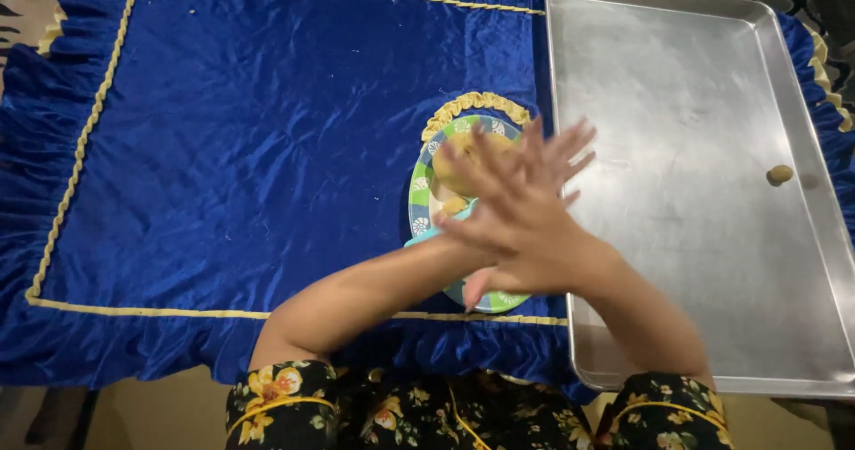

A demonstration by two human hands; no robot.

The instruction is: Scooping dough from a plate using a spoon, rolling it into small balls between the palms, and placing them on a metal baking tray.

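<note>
My left hand (554,154) and my right hand (512,236) are pressed palm to palm above a small patterned plate (420,192). The fingers are stretched out and blurred. Whatever may lie between the palms is hidden. The plate holds a yellowish lump of dough (459,151) and a smaller piece (454,206). A light blue object (419,238) sticks out from under my hands at the plate's left rim. One small round dough ball (780,175) sits on the large metal tray (677,76) to the right.
A blue velvet cloth (267,147) with gold trim and ruffled edges covers the table. The tray lies over its right side, close to the plate. My floral sleeves show at the bottom edge.
</note>
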